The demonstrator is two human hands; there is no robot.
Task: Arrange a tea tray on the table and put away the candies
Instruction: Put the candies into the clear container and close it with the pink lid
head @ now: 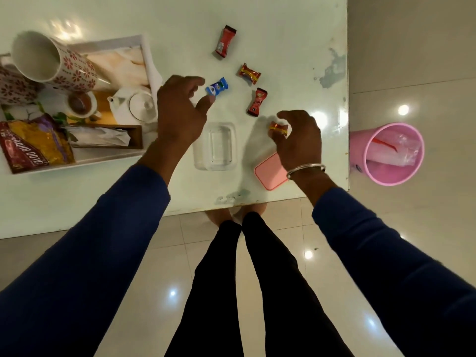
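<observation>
Reaching with left hand [180, 112] fingers spread toward blue-wrapped candy [217, 86]; right hand [298, 140] fingers pinched red-and-gold wrapped candy [278, 128], clear empty plastic box [214, 146] between, ready for dropping.

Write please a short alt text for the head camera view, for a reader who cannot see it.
A person's right hand holds a red candy beside an empty clear container, while the left hand reaches for a blue candy. Three more candies lie on the white table; a loaded tea tray sits left.
</observation>
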